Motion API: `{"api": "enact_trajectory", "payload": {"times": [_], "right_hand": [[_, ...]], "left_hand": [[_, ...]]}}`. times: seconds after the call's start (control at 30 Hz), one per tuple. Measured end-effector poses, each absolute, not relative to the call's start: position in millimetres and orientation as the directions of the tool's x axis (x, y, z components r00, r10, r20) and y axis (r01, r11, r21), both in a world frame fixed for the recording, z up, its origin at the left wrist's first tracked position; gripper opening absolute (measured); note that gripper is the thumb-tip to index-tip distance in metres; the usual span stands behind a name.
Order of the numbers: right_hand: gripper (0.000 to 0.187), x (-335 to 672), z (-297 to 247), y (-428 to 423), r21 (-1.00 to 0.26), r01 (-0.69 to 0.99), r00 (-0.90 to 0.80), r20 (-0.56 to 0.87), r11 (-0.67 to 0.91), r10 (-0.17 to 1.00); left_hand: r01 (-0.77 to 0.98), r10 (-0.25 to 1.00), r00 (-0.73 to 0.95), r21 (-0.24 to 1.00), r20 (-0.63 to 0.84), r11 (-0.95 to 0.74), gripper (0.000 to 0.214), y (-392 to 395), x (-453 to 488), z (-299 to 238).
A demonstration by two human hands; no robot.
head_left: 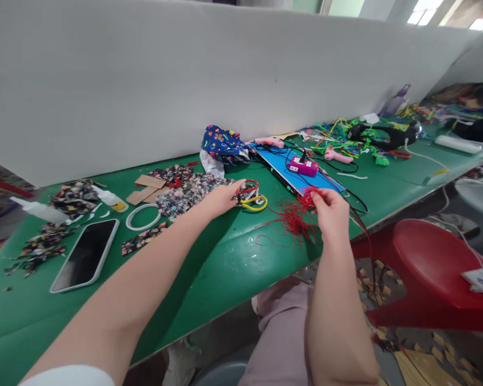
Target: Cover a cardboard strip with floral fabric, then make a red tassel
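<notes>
My left hand is closed at the pivot end of a pair of scissors, whose red and yellow handle loops point right; its blades are hidden. My right hand pinches the gathered top of a bundle of red threads. Loose ends of the bundle fan out over the green table. Left of the scissors lies a heap of floral fabric strips. A blue patterned cloth sits behind them, against the white partition.
A phone, white ring, glue bottle and cardboard pieces lie on the left. Beyond my right hand are a blue board, purple power socket, cables and pink glue gun. A red stool stands right.
</notes>
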State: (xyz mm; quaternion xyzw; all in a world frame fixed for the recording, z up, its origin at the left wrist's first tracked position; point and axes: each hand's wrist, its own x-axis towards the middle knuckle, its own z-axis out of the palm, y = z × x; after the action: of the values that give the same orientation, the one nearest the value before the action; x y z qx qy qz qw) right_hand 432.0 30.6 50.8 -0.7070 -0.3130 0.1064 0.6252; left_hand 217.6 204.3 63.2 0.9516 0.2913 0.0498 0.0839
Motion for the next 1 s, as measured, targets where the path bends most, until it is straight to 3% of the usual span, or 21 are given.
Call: {"api": "enact_trajectory", "payload": {"times": [0.23, 0.47, 0.67, 0.8, 0.9, 1.0], "right_hand": [[0.023, 443, 36, 28, -0.687, 0.602, 0.665, 0.147, -0.408, 0.733], [0.014, 427, 36, 34, -0.621, 0.696, 0.479, 0.026, -0.361, 0.877], [0.014, 410, 48, 34, -0.695, 0.702, 0.169, -0.050, -0.156, 0.984], [0.018, 409, 48, 39, -0.704, 0.695, 0.332, 0.133, -0.147, 0.934], [0.021, 408, 51, 43, -0.750, 0.652, 0.478, 0.291, -0.113, 0.829], [0.027, 404, 57, 45, -0.848, 0.529, 0.615, 0.353, -0.036, 0.705]], "left_hand": [[0.648, 0.669, 0.740, 0.194, 0.073, -0.737, 0.056, 232, 220, 38], [0.683, 0.715, 0.691, 0.227, 0.108, -0.694, 0.052, 234, 221, 35], [0.724, 0.761, 0.634, 0.244, 0.135, -0.646, 0.051, 234, 219, 31], [0.732, 0.768, 0.620, 0.237, 0.160, -0.639, 0.046, 228, 223, 29], [0.727, 0.766, 0.618, 0.242, 0.178, -0.643, 0.044, 222, 227, 29], [0.724, 0.771, 0.609, 0.268, 0.187, -0.636, 0.044, 218, 229, 30]]}}
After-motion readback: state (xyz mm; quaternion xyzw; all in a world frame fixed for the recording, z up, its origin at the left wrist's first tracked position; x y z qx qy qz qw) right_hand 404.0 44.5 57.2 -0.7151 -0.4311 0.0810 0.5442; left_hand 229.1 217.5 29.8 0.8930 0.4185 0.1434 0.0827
